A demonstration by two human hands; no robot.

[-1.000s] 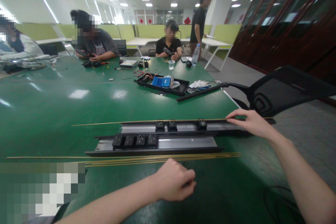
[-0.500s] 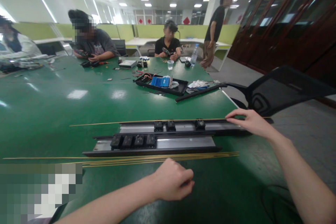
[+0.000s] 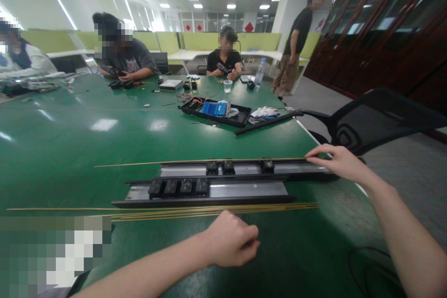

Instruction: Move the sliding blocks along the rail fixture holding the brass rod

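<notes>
My right hand (image 3: 331,160) pinches a thin brass-coloured rod (image 3: 129,164) between thumb and fingers near the right end. The rod runs along the back edge of the far metal rail (image 3: 244,169) and sticks out past its left end. In that rail's channel sit three small black blocks (image 3: 267,166). My left hand (image 3: 233,240) is curled closed over the table, with nothing visible in it. Beyond that hand lie several thin brass rods (image 3: 272,208), in front of the near rail (image 3: 247,191), which carries a row of black blocks (image 3: 186,187).
A black tray (image 3: 240,118) holds a blue item and cables, beside white gloves (image 3: 263,114) and a black bar (image 3: 268,123). A mesh chair (image 3: 384,118) stands at the right edge. Co-workers sit across the green table (image 3: 70,144); another person stands behind.
The standing person at the back has moved right. My right hand sits slightly further right in the picture, still on the rod; my left hand has barely moved.
</notes>
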